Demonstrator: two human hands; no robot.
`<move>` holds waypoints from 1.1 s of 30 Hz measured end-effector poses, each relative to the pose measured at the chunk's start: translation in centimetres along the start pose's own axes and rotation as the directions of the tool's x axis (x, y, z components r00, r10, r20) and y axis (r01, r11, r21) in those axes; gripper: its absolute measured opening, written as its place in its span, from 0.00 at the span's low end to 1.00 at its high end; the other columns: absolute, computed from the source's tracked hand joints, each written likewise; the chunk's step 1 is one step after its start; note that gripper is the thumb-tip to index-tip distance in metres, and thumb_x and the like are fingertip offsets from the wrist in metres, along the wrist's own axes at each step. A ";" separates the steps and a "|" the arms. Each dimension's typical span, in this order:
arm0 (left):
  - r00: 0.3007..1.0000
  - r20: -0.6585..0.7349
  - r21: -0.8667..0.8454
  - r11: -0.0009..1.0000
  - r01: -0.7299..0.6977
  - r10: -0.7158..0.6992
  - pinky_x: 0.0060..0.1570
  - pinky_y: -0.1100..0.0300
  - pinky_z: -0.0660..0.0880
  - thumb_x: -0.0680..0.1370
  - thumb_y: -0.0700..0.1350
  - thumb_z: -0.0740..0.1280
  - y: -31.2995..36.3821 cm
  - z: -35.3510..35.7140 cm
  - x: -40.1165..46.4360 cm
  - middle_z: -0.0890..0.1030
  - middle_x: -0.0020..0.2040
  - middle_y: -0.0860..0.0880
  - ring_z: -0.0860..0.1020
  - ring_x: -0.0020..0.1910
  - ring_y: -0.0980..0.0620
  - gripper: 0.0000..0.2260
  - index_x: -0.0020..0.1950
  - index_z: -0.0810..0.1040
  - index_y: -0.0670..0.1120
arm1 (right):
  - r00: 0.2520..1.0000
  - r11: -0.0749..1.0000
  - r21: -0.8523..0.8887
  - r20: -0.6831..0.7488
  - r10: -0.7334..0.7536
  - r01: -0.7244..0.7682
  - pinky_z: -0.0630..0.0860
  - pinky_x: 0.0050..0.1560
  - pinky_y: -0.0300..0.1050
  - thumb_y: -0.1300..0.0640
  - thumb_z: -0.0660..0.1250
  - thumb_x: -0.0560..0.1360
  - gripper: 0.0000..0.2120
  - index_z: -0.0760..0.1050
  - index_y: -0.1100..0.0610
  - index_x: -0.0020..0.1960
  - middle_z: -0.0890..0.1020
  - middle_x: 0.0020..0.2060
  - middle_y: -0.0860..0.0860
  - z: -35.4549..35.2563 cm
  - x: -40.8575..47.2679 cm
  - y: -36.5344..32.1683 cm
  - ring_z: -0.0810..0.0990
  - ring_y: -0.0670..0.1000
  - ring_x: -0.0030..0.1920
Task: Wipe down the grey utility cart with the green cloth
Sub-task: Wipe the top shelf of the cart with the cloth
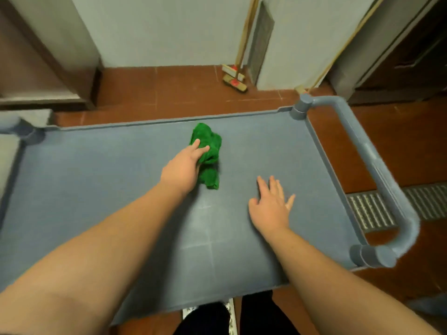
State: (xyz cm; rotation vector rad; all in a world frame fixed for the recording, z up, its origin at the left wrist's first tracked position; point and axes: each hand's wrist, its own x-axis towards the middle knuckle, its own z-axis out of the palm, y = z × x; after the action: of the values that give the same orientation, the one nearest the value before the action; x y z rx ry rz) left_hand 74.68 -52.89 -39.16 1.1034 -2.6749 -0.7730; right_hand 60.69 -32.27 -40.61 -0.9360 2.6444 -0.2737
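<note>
Where red floor tiles (169, 85) meet the wall, the grey cart (96, 189) stands; left hand (181, 165) grips the green cloth (210, 151), right hand (271, 206) lies flat, fingers spread.

both forearms were bare and reached forward from the lower edge of the view. the left hand (183, 166) lay palm down at the end of a long, nearly straight arm, its fingers (202, 151) curled over the green cloth (208, 155) and gripping it. the right hand (272, 204) was nearer the body and well apart from the left, palm down, its fingers (264, 187) straight and spread, holding nothing. dark trouser legs showed at the bottom.
</note>
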 end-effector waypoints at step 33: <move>0.740 0.155 -0.853 -0.467 -0.234 -0.655 0.61 0.51 0.76 0.83 0.47 0.54 3.9 -6.3 -27.8 0.80 0.62 0.40 0.80 0.60 0.44 0.18 0.68 0.74 0.42 | 0.541 0.597 0.450 0.263 -0.799 0.664 0.55 0.78 0.52 0.27 0.60 0.66 0.49 0.45 0.43 0.80 0.56 0.80 0.50 1.3 -16.9 -15.3 0.52 0.49 0.79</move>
State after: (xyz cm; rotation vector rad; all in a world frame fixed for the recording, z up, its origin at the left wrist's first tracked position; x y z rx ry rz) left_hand 94.27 -33.80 -30.15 0.9226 -0.1742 -1.8369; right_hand 82.33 -33.28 -33.52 -1.7371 1.5790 -0.5581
